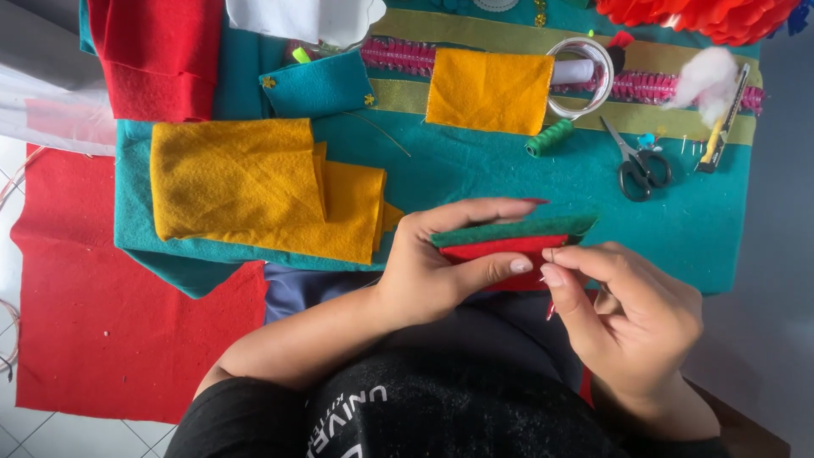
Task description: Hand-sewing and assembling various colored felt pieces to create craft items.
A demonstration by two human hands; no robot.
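fig.: hand-stitching of layered felt, head view. step in hand, judged from the grip: sewing along the edge of a small felt piece [509,240], green layer on top, red layer under it, held above the lap at the near edge of the teal felt sheet [475,170]. left hand [441,263] clamped on the piece, fingers stretched over the green top, thumb pressed on the red underside. right hand [632,318] pinched shut, thumb & forefinger tips meeting at the piece's right edge; what sits in the pinch too small to tell for certain, prob. a needle, w/ a short bit of red thread [550,310] hanging just below.

next move, as a judgement: calls for a steady clamp by the left hand so both layers stay aligned, & a short, controlled pull or push at the edge, no slack left in the thread.

look of the piece: thin, soft, matte felt; long straight top edge, layers slightly offset so a red strip shows under the green; right end partly hidden by the fingertips.

around, on the teal sheet: folded yellow felt [254,187] well to the left, orange felt square [490,89] beyond, green thread spool [549,137] near it, black-handled scissors [638,163] to the right, tuft of white stuffing [705,76] at far right. red felt [110,314] on the floor at left.
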